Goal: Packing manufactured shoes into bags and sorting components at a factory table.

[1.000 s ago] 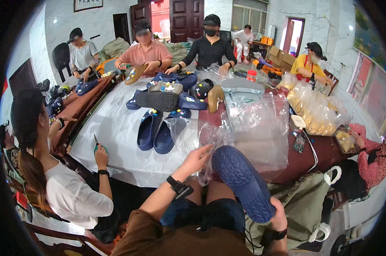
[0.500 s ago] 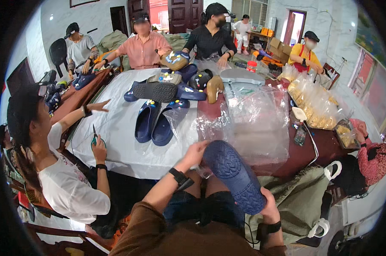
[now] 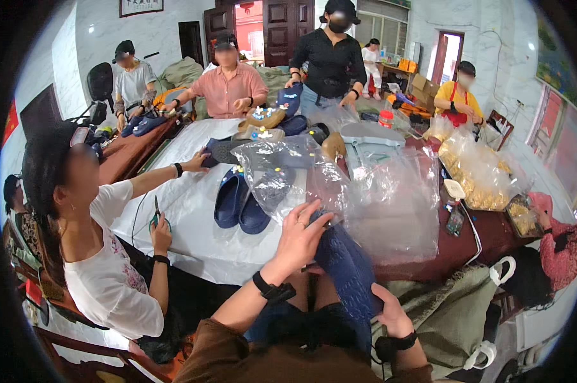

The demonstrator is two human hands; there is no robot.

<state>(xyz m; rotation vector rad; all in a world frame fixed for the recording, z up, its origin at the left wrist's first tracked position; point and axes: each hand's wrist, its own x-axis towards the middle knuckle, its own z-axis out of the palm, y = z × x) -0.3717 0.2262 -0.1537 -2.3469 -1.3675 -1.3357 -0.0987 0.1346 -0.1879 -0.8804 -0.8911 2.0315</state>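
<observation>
A dark blue foam clog point(image 3: 344, 268) is held above my lap, tilted, with its patterned sole partly showing. My left hand point(image 3: 301, 239) closes around its far end. My right hand point(image 3: 393, 313) grips its near end, thumb along the side. A clear plastic bag point(image 3: 279, 172) rises beyond my left hand, its lower edge close to those fingers; whether they pinch it I cannot tell. Behind the bag a pair of navy clogs point(image 3: 229, 201) rests on the white-covered table, the right one seen through the film.
Clear bags point(image 3: 393, 217) lie stacked on the table ahead. A heap of clogs point(image 3: 266, 118) stands farther back. Bags of small yellowish pieces point(image 3: 480, 175) fill the right side. At left, a co-worker holds scissors point(image 3: 156, 214) and reaches toward the heap. Grey-green cloth point(image 3: 441, 306) hangs beside my right arm.
The clog has turned partly onto its edge, and my left hand has shifted over its far end. The clear bag has lifted up and leftward. The left co-worker's arm has reached the clogs.
</observation>
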